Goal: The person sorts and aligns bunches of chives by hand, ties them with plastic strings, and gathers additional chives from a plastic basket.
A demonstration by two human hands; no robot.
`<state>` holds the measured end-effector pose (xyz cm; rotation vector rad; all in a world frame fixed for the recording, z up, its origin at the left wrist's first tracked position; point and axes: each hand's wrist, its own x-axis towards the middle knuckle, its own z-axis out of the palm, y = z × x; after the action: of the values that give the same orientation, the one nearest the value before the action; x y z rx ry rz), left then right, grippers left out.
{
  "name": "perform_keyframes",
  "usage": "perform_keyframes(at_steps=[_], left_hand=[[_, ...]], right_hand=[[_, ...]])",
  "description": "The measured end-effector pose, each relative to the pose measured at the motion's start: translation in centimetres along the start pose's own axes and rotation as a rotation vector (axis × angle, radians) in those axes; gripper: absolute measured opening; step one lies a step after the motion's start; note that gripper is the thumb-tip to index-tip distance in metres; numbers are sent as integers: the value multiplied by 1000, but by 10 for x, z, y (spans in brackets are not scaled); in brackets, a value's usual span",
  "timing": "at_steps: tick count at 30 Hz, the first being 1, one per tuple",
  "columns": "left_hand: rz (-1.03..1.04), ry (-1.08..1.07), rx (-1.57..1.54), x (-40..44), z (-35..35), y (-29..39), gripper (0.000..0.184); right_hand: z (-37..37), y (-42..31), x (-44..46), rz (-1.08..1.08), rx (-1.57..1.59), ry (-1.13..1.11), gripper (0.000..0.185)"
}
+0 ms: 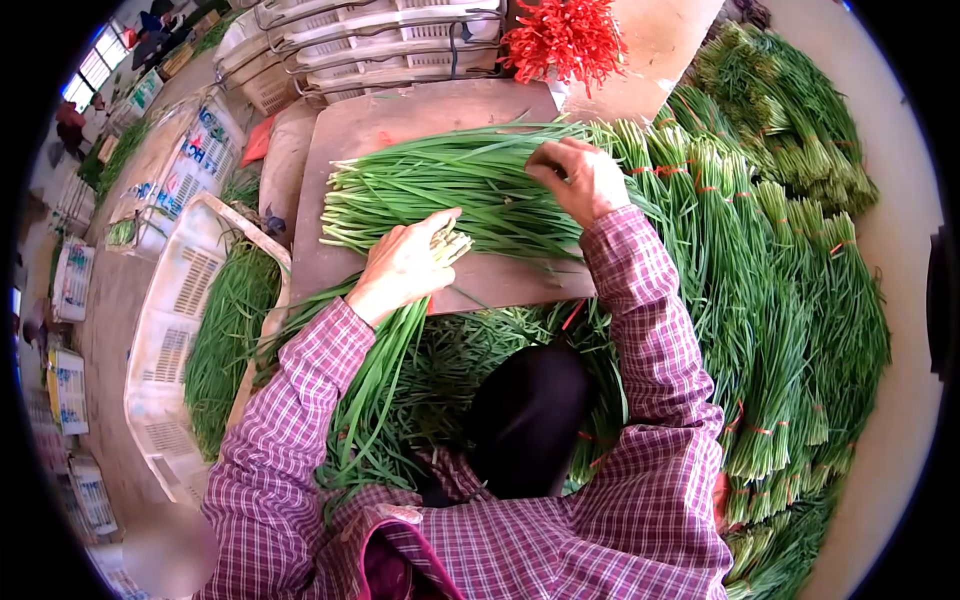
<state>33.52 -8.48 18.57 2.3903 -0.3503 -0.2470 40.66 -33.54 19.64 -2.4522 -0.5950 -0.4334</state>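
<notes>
My left hand (400,265) is closed around a small bunch of garlic chives (455,245), pale cut ends pointing right and long leaves hanging down past my sleeve. Just beyond it, a loose pile of garlic chives (440,185) lies across a brown board (510,285), with its cut ends to the left. Over the pile's right part is my right hand (582,180), fingers curled together in a pinch. Whatever is between those fingertips, if anything, is too small to make out.
Tied chive bundles (770,300) are stacked along the right. A white crate (170,350) holding chives stands at left. Stacked crates (390,45) and a cluster of red ties (565,42) are beyond the board. My dark-clothed knee (530,420) is below it.
</notes>
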Motion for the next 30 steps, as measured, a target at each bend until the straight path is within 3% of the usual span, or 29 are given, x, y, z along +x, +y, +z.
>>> perform_keyframes(at_steps=[6,9,14,16,18,20,24,26,27,28,30], left_hand=[[20,18,2,2,3,-3,69],[11,8,5,3,2,-2,69],[42,28,-26,2,-1,-6,71],[100,88,-261,1,-14,3,75],[113,117,-234,7,-19,10,77],[-77,-8,-104,11,-23,17,79],[-57,50,-45,26,0,-8,73],[15,116,-63,28,3,-16,71],[-74,26,-43,24,-9,-2,70],[-162,-63,-24,23,-15,6,70],[-80,-22,-141,26,-8,-9,69]], right_hand=[[28,-10,-3,-9,-186,-144,17],[41,-9,-1,-49,-305,-108,18],[41,-10,-3,-57,-250,-55,16],[42,-14,-6,-68,-221,-35,15],[44,-18,-11,-139,-211,61,10],[46,-24,-17,-124,-222,59,14],[45,-29,-24,-142,-50,239,11],[30,-43,-27,174,425,218,12],[19,-46,-31,94,637,110,16],[-1,-61,-36,123,878,-239,19],[-15,-79,-45,94,1049,-772,21]])
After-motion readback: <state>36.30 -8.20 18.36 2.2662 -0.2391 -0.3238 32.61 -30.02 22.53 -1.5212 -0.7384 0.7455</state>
